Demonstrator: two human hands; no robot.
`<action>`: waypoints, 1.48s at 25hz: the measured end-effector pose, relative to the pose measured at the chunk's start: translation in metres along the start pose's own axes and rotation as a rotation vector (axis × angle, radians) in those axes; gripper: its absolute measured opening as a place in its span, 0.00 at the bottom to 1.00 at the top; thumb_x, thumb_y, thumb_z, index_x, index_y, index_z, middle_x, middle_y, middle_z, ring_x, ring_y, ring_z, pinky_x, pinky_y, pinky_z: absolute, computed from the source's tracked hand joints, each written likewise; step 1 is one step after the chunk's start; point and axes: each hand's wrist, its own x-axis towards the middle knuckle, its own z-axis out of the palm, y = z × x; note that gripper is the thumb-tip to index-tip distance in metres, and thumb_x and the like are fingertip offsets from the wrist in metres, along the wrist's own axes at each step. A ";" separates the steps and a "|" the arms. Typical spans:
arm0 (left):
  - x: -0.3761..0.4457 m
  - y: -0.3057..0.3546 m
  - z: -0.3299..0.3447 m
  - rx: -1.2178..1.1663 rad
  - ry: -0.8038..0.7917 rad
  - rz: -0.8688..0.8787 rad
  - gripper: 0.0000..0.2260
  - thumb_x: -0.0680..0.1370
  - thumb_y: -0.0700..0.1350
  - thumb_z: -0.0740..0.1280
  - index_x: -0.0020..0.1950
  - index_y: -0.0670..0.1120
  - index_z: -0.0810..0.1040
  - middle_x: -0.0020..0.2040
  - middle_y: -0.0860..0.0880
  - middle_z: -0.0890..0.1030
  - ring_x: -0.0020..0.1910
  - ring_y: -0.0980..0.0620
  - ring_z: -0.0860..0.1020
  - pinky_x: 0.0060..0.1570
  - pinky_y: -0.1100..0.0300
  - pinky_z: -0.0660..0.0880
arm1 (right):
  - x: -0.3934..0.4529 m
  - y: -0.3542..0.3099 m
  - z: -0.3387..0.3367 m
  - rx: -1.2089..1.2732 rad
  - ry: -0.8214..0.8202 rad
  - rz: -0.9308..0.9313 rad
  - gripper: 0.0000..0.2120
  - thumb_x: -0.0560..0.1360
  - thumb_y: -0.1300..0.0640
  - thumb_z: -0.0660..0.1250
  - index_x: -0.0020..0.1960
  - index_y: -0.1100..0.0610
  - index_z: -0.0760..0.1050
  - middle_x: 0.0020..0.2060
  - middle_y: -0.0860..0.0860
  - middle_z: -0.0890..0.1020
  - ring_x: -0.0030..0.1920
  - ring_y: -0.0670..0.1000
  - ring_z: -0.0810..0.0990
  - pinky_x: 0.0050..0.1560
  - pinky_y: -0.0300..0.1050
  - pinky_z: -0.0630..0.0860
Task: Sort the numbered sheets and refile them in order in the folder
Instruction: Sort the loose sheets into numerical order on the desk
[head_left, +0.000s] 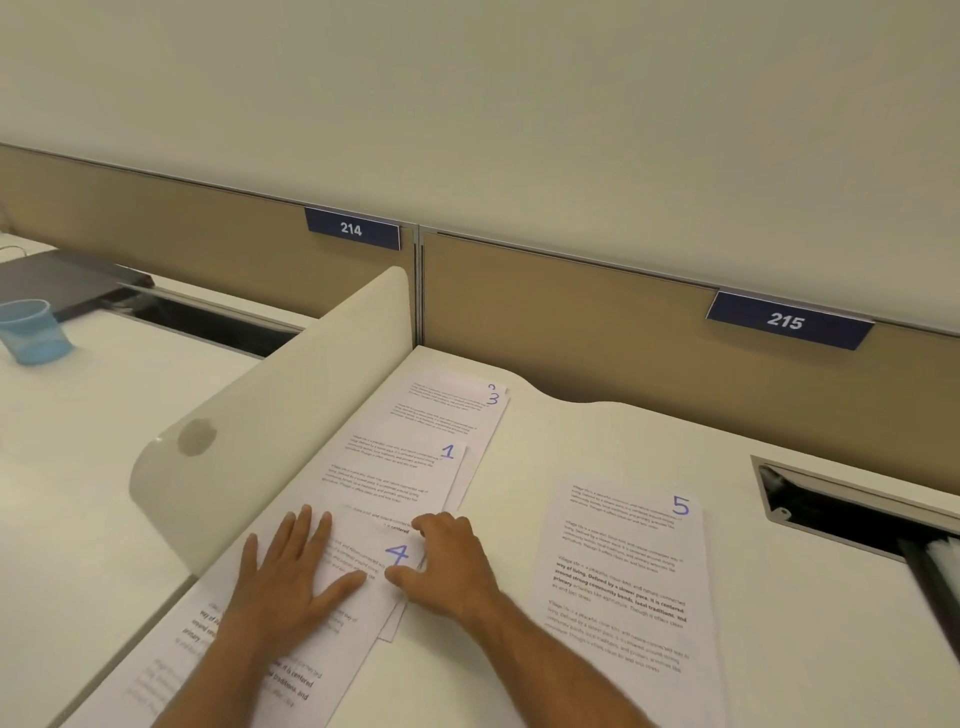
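Both hands rest on sheet 4 (397, 555): left (291, 577) flat, right (447, 561) pinching its edge.

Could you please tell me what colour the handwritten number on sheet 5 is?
Blue ink, on sheet 5, clearest in the head view.

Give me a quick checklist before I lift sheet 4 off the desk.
1. Left hand flat on sheet 4: ok.
2. Right hand gripping its edge: cannot tell; fingers curled there.
3. Sheet 1 number readable: ok.
4. Sheet 3 readable: ok.
5. Sheet 2 seen: cannot tell; a sheet lies hidden under 3.
6. Sheet 5 lying apart, right side: ok.
7. Folder in view: not ok.
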 end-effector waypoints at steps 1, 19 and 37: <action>0.000 0.000 0.001 0.002 0.002 -0.005 0.52 0.63 0.82 0.30 0.79 0.52 0.32 0.77 0.55 0.31 0.78 0.56 0.34 0.77 0.45 0.35 | 0.003 -0.003 0.002 -0.001 -0.017 0.018 0.34 0.71 0.41 0.71 0.72 0.52 0.67 0.66 0.49 0.74 0.66 0.53 0.69 0.67 0.48 0.69; 0.008 -0.004 -0.010 -0.157 0.135 -0.073 0.50 0.65 0.81 0.34 0.78 0.52 0.29 0.81 0.53 0.37 0.80 0.54 0.39 0.77 0.45 0.38 | 0.008 -0.023 -0.009 0.650 0.093 0.218 0.02 0.73 0.58 0.73 0.42 0.56 0.82 0.40 0.52 0.86 0.35 0.51 0.85 0.36 0.45 0.84; 0.057 0.160 -0.053 -1.258 0.197 -0.054 0.07 0.81 0.46 0.68 0.46 0.44 0.80 0.39 0.48 0.85 0.40 0.48 0.83 0.41 0.54 0.78 | -0.026 0.120 -0.154 0.907 0.268 0.320 0.09 0.75 0.61 0.73 0.55 0.58 0.81 0.48 0.51 0.87 0.46 0.52 0.87 0.44 0.49 0.83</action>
